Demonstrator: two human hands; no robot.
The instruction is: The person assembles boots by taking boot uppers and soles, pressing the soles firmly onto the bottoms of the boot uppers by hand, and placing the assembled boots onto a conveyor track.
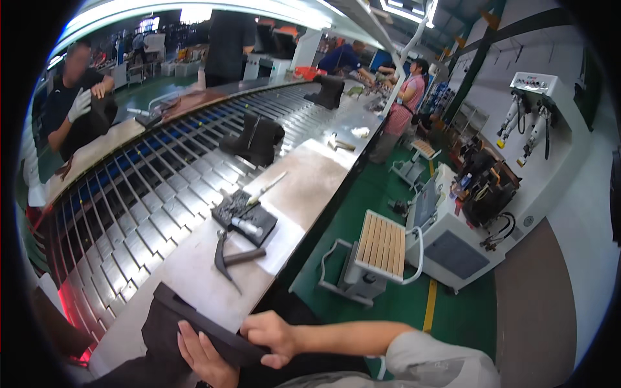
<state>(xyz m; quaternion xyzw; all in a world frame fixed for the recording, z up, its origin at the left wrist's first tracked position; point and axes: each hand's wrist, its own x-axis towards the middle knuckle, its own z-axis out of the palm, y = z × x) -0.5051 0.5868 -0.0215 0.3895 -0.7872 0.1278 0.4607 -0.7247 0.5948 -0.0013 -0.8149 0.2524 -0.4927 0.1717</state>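
Note:
My left hand (206, 357) lies under a black boot (187, 326) at the near end of the workbench, fingers spread along its sole. My right hand (275, 337) grips the edge of the same boot's sole from the right, thumb over the rim. The boot lies tilted, sole toward me, partly cut off by the lower edge of the view. Just beyond it on the bench lies a hammer (231, 257) with a dark head.
A black mat (244, 216) holds a small tube and a brush. Black boots (255, 139) ride the slatted conveyor (149, 194); another boot (328, 92) stands farther on. A gloved person (77, 103) works opposite, others at the far end. A slatted wooden stool (381, 246) and machines (479, 194) stand right.

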